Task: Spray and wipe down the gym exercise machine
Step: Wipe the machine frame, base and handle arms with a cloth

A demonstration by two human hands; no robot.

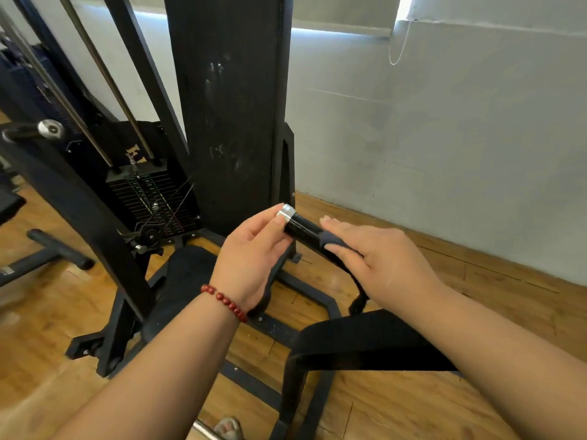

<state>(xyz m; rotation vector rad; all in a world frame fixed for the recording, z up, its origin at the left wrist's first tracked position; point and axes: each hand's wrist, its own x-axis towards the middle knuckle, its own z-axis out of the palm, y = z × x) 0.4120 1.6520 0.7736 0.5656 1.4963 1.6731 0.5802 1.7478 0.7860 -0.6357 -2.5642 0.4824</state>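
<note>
The machine's handle grip sits at mid-frame, just in front of the black upright column. Its long axis runs on a slant, from the chrome end cap at the far left down toward the near right, where the bar bends away under the right wrist.

The left hand comes in from the left and holds the capped end, with fingers and thumb curled round it to steady it. The right hand lies along the grip from the right. Its fingers are nearly straight and press a small dark cloth flat onto the rubber; it is not closed round anything.

The bare stretch of grip lies between the two hands, just beyond the right fingertips and toward the cap. The wipe therefore looks set to run along the axis, up and to the far left. The right hand is the working hand and is already on the line of travel; the left hand blocks only the last bit by the cap.

No spray bottle is in view.
</note>
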